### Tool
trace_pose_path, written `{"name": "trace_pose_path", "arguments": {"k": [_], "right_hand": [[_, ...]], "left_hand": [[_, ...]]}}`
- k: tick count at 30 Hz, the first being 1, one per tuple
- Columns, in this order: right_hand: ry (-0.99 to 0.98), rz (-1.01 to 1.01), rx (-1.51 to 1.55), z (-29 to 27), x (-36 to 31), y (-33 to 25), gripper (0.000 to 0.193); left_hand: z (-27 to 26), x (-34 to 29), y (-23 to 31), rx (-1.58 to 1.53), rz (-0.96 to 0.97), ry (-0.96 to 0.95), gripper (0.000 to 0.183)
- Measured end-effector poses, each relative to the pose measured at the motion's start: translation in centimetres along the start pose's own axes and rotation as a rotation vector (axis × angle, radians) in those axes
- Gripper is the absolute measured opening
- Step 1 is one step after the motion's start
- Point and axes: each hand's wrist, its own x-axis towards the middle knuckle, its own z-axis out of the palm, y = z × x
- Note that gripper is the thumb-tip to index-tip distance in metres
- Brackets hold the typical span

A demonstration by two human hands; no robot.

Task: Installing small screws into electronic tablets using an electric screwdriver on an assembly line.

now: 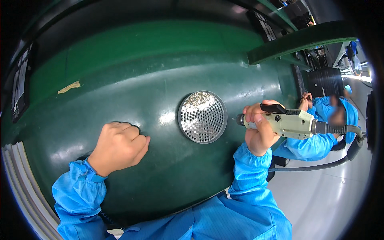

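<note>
My right hand (262, 126) is wrapped round a cream-coloured electric screwdriver (294, 123) with a black lever. Its tip points left, towards a round metal tray (203, 135) full of holes, and stays apart from the rim. Small shiny pieces, probably screws (202, 99), are heaped at the tray's far side, and some sit in its holes. On the left, my left hand (119, 146) rests closed on the green tabletop (168, 172), back of the hand up. The curled fingers hide whatever is inside, if anything. A blue band circles that wrist.
From the screwdriver a thick grey cable (320, 166) loops down on the right. Another person in blue (308, 147) works beyond it. A green metal bar (300, 43) crosses the far right. Tape (69, 87) sticks to the table at far left, near a dark frame (21, 84).
</note>
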Motion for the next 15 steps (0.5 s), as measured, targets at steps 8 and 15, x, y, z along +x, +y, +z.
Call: {"name": "trace_pose_path", "arguments": {"k": [8,15], "right_hand": [[-0.010,-0.010,0.012,0.15,-0.02,-0.14,0.037],[-0.011,0.014,0.010,-0.01,0.07,-0.04,0.037]], "left_hand": [[-0.31,0.12,-0.01,0.030,0.022,-0.031,0.029],[-0.65,0.21,0.15,0.048,0.018,-0.044,0.028]]}}
